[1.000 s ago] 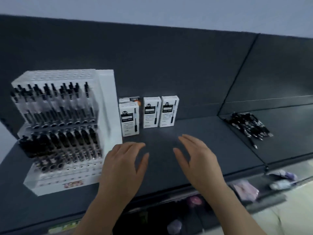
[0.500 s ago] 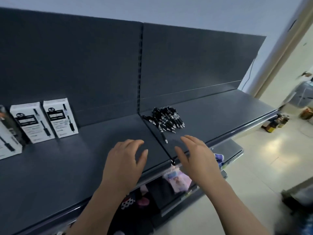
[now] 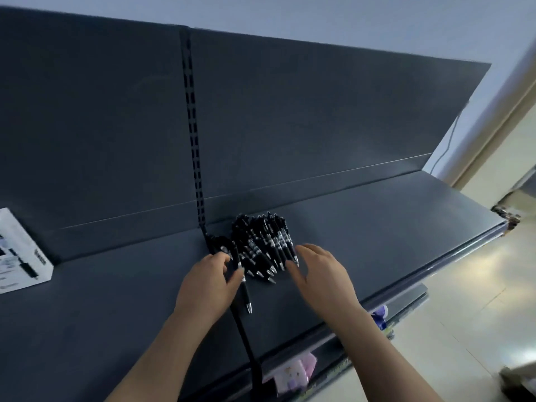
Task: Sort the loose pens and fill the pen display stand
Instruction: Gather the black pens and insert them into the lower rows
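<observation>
One dark shelf [image 3: 391, 227], bare out to its right edge, carries a heap of black, silver-tipped pens [image 3: 261, 245] near the back panel [image 3: 290, 126]. Bent-fingered left hand [image 3: 207, 282] touches heap's left side, grip unclear; right hand [image 3: 322, 277] spread wide at its right.

Loose pens [image 3: 262, 245]: heap of blk click pens w/ silver tips & pale print bands on the barrels; count unclear. The heap lies on the shelf [image 3: 377, 242] just R of the shelf seam [image 3: 242, 332], near the seam's back end. Most pens lie roughly parallel, piled on each other, tips toward the seam's front end. 1 stray pen [image 3: 246, 294] sticks out in front of the heap, flat on the shelf, tip forward, just R of the seam & almost parallel w/ it. A few more pens [image 3: 222, 245] bunch right at the seam's back end, L of the main heap; pose too blurred to tell.
</observation>
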A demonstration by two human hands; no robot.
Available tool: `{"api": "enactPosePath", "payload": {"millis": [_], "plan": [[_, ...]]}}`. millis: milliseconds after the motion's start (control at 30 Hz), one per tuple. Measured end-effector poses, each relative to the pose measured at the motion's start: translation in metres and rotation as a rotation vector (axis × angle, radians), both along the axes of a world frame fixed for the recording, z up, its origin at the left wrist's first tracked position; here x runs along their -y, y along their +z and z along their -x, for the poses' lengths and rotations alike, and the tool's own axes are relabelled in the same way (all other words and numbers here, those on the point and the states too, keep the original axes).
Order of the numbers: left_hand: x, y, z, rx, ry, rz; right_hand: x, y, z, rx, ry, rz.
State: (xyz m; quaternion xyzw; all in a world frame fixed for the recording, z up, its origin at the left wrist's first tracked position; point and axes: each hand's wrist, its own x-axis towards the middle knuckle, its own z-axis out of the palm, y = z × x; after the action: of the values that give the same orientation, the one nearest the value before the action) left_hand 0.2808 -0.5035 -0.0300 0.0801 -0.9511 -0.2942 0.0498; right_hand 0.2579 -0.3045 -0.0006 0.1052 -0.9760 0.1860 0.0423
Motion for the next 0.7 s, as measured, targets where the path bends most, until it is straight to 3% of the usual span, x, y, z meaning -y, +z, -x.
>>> {"api": "enactPosePath", "payload": {"millis": [167,300,433,700], "plan": [[-0.014,-0.015,0.035,0.182,0.131,-0.052,-0.004,-0.022,0.053,0.074,0.029,0.019],[-0.013,-0.023,0.053,0.119,0.306,-0.172,-0.002,-0.037,0.087,0.172,0.016,0.048],[-0.018,-0.023,0.073,0.066,0.427,-0.171,-0.001,-0.048,0.122,0.251,0.000,0.092],[-0.034,-0.020,0.100,0.185,0.479,-0.245,-0.012,-0.049,0.167,0.609,0.093,0.461]]}}
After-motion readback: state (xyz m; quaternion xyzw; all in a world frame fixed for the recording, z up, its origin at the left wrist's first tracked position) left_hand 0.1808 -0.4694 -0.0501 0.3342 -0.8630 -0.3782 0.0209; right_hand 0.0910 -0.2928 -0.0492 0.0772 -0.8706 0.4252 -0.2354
